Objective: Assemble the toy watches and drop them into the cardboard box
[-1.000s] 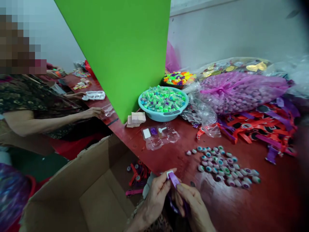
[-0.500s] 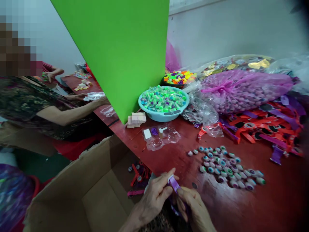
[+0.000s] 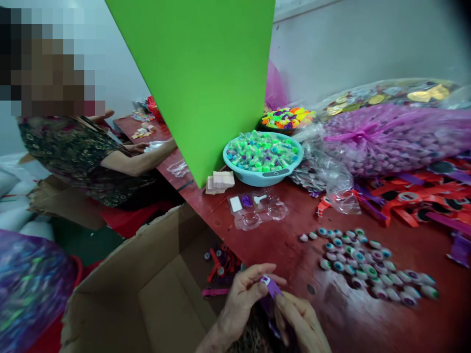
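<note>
A purple toy watch strap [image 3: 273,288] is held between my two hands at the table's front edge, slanting down to the right. Its upper end carries a small white square piece like a buckle. My left hand [image 3: 247,290] pinches that end, thumb against it, with the other fingers stretched past. Lower down, my right hand [image 3: 300,316] grips the strap between thumb and fingers. The rest of the strap hangs below, partly hidden by my right hand. Eyeball-like beads [image 3: 371,267] lie scattered on the red table to the right of my hands.
An open cardboard box [image 3: 162,294] stands at left, with red toy watches [image 3: 222,264] inside. A blue basin [image 3: 263,177] of small capped tubes, a clear plastic tray [image 3: 257,215] and a pile of straps [image 3: 415,198] sit on the table. Beyond a green panel [image 3: 206,73], another person works.
The view has swung left, so the scene sits further right. My hands stay on the strap; the left fingers are slightly more spread. The other person appears more fully.
</note>
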Demonstrator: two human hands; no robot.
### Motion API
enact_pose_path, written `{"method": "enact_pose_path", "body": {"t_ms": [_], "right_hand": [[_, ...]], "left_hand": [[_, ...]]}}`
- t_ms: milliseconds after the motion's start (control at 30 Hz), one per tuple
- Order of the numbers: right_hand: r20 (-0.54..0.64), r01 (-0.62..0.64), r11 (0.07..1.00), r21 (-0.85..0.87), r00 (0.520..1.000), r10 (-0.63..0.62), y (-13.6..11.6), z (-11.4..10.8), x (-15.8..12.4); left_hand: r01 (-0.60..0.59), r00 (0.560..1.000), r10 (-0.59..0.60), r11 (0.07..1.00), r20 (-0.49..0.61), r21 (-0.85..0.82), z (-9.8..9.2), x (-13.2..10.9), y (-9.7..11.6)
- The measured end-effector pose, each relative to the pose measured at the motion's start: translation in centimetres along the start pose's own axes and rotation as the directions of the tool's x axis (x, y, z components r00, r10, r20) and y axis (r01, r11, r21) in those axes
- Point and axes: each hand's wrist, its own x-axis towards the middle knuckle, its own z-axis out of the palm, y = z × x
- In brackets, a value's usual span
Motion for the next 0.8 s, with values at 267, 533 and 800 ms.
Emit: {"method": "enact_pose_path", "body": {"t_ms": [267,533,800], "right_hand": [[0.090,0.108,0.993,-0.047,0.991,-0.104,-0.4,0.3,-0.1],[0.102,0.099,0.993,-0.064,0.990,-0.093,-1.1,0.6,-0.1],[-0.014,0.031,0.999,-0.039,0.999,-0.032,-1.3,1.5,-0.2]], "left_hand": [[0.008,0.999,-0.015,0.990,-0.046,-0.138,0.2,0.2,0.4],[0.000,0.997,-0.017,0.970,-0.070,-0.243,1.0,0.3,0.2],[0.027,0.997,-0.045,0.962,-0.061,-0.272,1.8,0.1,0.3]]}}
